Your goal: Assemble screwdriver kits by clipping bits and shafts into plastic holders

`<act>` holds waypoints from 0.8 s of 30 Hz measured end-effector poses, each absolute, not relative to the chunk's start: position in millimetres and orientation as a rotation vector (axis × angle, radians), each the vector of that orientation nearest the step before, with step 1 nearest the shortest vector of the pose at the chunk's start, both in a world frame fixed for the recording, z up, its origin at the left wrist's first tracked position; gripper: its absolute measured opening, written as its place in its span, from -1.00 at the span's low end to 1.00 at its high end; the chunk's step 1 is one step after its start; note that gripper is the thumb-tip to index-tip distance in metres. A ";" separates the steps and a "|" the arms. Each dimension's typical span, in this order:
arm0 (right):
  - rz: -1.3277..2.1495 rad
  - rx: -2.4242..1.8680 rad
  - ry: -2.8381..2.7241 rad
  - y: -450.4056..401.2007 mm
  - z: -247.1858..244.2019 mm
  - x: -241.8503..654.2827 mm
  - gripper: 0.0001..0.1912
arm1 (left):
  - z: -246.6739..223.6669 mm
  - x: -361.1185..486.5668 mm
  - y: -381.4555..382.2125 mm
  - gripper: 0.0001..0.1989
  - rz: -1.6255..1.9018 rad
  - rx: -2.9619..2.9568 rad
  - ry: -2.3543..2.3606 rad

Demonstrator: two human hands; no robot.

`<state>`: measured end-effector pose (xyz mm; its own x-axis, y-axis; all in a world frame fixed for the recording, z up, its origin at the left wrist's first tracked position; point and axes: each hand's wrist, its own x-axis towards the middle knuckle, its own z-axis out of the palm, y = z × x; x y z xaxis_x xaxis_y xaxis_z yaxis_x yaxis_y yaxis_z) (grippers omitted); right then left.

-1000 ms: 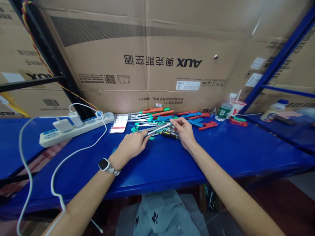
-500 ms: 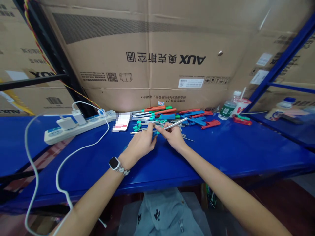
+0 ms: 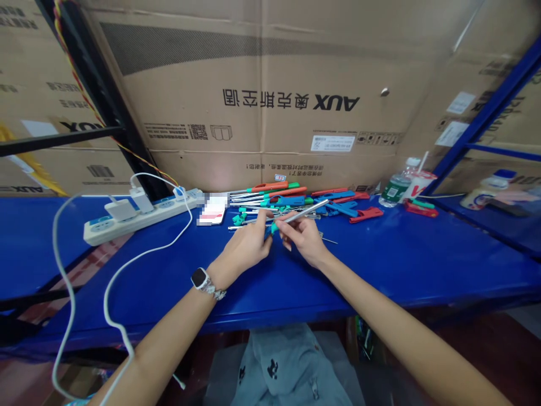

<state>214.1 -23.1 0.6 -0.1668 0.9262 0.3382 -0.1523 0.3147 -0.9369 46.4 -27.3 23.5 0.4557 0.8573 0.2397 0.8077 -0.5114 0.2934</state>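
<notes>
My left hand (image 3: 247,245), wearing a watch, is closed around a small blue plastic piece (image 3: 268,230) that is mostly hidden by the fingers. My right hand (image 3: 307,241) pinches a slim metal lighter tube (image 3: 311,209), which slants up to the right. A teal plastic part (image 3: 274,228) shows at the tube's lower end, between both hands; whether it joins the blue piece cannot be made out. Just beyond the fingers lie loose metal tubes (image 3: 236,228) and small teal parts (image 3: 240,216). Behind them are long-nosed lighters with orange (image 3: 270,186) and blue (image 3: 291,201) handles.
Blue and red handle shells (image 3: 366,215) lie right of the pile on the blue table (image 3: 380,265). A white-screened phone (image 3: 213,211) and a power strip (image 3: 95,232) with cables are left. A water bottle (image 3: 395,189), cup (image 3: 418,185) and red-green object (image 3: 421,207) stand right. Cardboard (image 3: 291,67) rises behind.
The whole view has shifted slightly to the right. The tube now slants a little differently, and my right hand's lower fingers are more visible below it. Both hands still meet at the teal part.
</notes>
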 end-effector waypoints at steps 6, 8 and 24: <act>1.204 -0.752 -1.463 -13.4 -2.5 210.3 -0.57 | 22.8 48.4 -23.4 -0.58 0.554 2.529 1.436; 1.210 -0.748 -1.475 -12.5 -3.3 207.9 -0.56 | 21.6 49.9 -22.4 -0.59 0.573 2.530 1.423; 1.054 -0.710 -0.978 -9.6 9.1 228.6 -0.49 | 21.8 18.0 -7.7 -0.72 0.436 2.714 1.520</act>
